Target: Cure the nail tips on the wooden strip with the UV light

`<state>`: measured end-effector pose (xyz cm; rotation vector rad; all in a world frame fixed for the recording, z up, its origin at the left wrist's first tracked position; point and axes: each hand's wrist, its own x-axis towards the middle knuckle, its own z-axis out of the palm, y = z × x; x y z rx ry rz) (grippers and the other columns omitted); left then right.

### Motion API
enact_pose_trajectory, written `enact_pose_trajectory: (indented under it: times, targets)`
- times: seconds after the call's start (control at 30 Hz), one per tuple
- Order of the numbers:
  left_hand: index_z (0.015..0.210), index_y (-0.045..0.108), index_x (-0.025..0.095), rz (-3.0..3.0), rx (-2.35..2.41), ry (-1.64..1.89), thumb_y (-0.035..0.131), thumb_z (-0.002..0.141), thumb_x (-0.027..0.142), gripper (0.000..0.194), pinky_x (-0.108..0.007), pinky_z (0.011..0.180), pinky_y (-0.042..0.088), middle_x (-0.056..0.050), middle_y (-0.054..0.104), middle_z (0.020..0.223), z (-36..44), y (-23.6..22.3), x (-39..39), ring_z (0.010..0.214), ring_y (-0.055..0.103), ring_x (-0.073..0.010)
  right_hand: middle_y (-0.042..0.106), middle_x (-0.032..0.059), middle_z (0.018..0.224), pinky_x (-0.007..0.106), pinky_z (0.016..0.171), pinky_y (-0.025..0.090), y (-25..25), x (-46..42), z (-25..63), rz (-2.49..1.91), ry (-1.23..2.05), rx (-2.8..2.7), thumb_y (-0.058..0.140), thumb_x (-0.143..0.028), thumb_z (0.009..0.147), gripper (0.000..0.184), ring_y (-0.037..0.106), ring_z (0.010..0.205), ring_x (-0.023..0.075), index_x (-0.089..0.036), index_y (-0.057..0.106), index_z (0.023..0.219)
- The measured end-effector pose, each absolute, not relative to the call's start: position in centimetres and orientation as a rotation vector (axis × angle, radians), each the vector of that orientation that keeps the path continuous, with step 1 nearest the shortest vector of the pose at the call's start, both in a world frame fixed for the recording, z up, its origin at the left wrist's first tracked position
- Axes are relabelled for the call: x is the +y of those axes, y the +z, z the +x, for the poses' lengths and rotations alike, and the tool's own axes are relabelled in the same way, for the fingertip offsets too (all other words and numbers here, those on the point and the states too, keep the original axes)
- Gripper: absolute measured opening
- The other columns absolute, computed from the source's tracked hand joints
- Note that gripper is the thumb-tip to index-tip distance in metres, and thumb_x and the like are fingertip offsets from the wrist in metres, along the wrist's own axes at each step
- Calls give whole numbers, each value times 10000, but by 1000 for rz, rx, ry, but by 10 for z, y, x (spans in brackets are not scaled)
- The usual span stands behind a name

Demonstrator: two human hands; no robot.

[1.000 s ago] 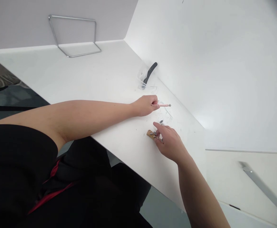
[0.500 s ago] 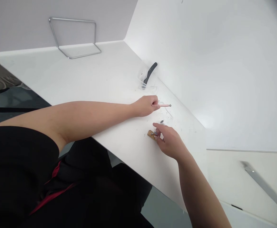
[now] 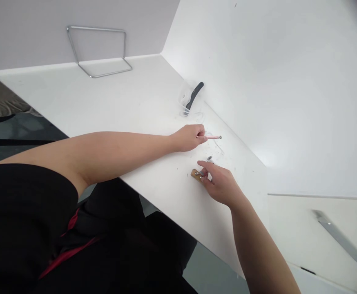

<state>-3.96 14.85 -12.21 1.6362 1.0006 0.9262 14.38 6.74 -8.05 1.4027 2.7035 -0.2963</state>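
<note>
My left hand (image 3: 186, 138) is closed around a thin pink rod (image 3: 214, 137) with a rounded metal tip, which points right over the white table. My right hand (image 3: 219, 179) lies low on the table with its index finger stretched out. Its thumb and other fingers are closed at the end of a small tan block (image 3: 195, 175) with shiny metal fittings. The fingers hide the right part of this block. Just beyond the right hand lies a small dark round piece (image 3: 209, 158).
Small crumbs and a thin clear strip (image 3: 218, 143) lie near the pink rod. A clear plastic container (image 3: 184, 98) with a black curved handle (image 3: 194, 98) stands by the white wall panel. At the far left is a bent metal wire stand (image 3: 112, 74).
Both hands keep their hold and barely move. The view has shifted slightly, so everything sits a little lower and further right in the picture.
</note>
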Motion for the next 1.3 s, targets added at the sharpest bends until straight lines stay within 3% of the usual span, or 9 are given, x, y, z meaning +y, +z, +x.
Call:
enact_pose_trajectory:
  times: [0.93,1.3]
  targets:
    - [697,386,196,1642,999,928,423,779,351,179,-239,456,286,4,442,636,-39,-122,149,490,333,-89,590,33,810,282,628,474,-82,71,146,1497,-434,2734,418,-176,790,349,554,703,142,-206,450,1137]
    - [730,424,200,1639,1016,910,412,782,358,167,-244,449,291,-1,459,645,-38,-123,150,489,351,-97,605,15,761,292,639,492,-68,74,155,1612,-302,2765,449,-189,768,352,579,687,142,-213,476,1118]
